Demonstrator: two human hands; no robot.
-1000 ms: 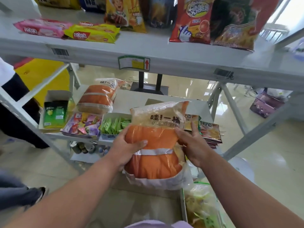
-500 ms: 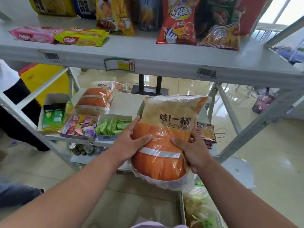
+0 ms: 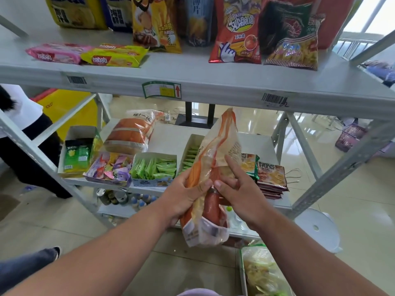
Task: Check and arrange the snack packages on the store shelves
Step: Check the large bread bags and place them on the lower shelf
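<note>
I hold an orange and cream bread bag (image 3: 213,159) edge-on in front of the middle shelf (image 3: 171,135). My left hand (image 3: 183,193) grips its left side, fingers curled round the bag. My right hand (image 3: 237,189) pinches the bag's right side with thumb and lower fingers while the index finger points up. A second bread bag of the same kind (image 3: 130,133) lies at the back left of the middle shelf.
On the middle shelf stand a green packet box (image 3: 78,153), a mixed candy box (image 3: 109,168), two boxes of green sachets (image 3: 155,168) and stacked biscuit packs (image 3: 271,178). Chip bags (image 3: 237,30) and wafer packs (image 3: 113,56) line the top shelf. A person stands at left (image 3: 25,133).
The bread bag has turned from facing me to edge-on. My right hand has shifted from gripping its side to a pinch with the index finger raised. The camera has moved closer.
</note>
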